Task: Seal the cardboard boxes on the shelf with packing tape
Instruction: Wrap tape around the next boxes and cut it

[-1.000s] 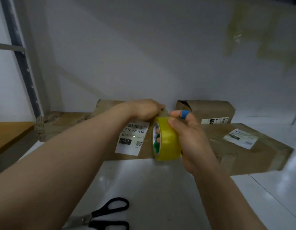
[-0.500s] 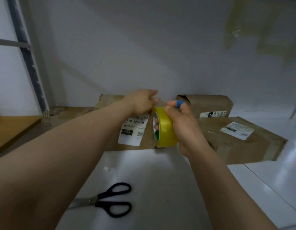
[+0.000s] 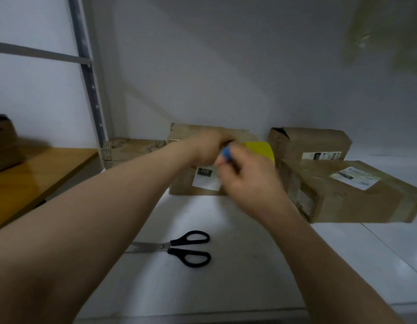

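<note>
now the roll (image 3: 259,148) has risen to the top edge of the middle box (image 3: 181,190), right hand (image 3: 247,178) curled round it. left hand (image 3: 208,148) meets it, fingers too blurred to tell; likely a strip is starting.

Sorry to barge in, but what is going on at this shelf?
A person is taping cardboard boxes. Their right-hand grip holds a yellow tape roll at the middle box with the 220 label, while the left-hand grip is at that box's top, blurred. Black scissors lie untouched on the white shelf.
</note>
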Motion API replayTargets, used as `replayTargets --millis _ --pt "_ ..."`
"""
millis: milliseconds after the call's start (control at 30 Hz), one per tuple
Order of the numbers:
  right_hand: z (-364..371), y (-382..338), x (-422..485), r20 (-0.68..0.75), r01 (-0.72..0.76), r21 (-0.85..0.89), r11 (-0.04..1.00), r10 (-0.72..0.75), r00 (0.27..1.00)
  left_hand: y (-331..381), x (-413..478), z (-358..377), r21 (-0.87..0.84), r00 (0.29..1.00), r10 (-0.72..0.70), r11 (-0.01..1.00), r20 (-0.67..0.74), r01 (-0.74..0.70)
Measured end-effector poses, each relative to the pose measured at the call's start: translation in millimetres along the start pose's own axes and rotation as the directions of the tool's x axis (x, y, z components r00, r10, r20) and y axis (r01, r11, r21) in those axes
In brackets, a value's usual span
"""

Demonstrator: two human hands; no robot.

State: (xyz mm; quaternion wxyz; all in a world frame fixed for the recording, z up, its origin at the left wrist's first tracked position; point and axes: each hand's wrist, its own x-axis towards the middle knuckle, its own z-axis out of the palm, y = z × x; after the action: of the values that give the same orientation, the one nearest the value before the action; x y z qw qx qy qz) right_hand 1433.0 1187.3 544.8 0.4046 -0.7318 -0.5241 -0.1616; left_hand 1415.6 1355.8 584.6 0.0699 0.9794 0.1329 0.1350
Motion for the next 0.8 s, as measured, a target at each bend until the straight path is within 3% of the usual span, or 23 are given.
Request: replayTargets --millis 33,100,167,200,333,467,567,700,800 --pt "12 -10 -5 0.266 0.012 -0.043 0.999 0.000 0.964 -2 -1 0 -0.030 1.000 -0.017 0.999 -0.001 0.017" --pt "37 -20 -15 0.650 0.071 -0.143 0.987 0.040 0.759 -3 -3 1 -0.043 0.999 -0.040 0.998 -0.012 0.040" --pt "55 -22 -22 0.800 0.163 -0.198 0.967 0.063 0.596 -1 -4 1 -0.007 0.998 -0.035 0.999 -0.043 0.035" --pt "61 -22 -25 0.823 0.194 -0.209 0.958 0.065 0.565 1 -4 2 0.046 0.997 -0.036 0.998 -0.073 0.040" --pt "57 -26 -28 0.818 0.217 -0.215 0.952 0.055 0.572 3 3 8 0.248 0.977 -0.024 0.966 -0.213 0.078" --pt "45 -26 -38 0.845 0.213 -0.205 0.955 0.063 0.531 5 5 5 0.189 0.961 -0.068 0.974 -0.267 0.122" --pt "49 -26 -42 0.825 0.302 -0.294 0.907 0.082 0.559 10 4 7 0.148 0.951 -0.127 0.974 -0.281 0.173" --pt "49 -21 -39 0.777 0.417 -0.372 0.830 0.033 0.629 14 4 -8 -0.056 0.959 -0.239 0.971 -0.151 0.233" --pt "34 -16 -34 0.788 0.447 -0.405 0.798 0.056 0.613 21 1 -22 -0.153 0.962 -0.274 0.951 -0.014 0.268"
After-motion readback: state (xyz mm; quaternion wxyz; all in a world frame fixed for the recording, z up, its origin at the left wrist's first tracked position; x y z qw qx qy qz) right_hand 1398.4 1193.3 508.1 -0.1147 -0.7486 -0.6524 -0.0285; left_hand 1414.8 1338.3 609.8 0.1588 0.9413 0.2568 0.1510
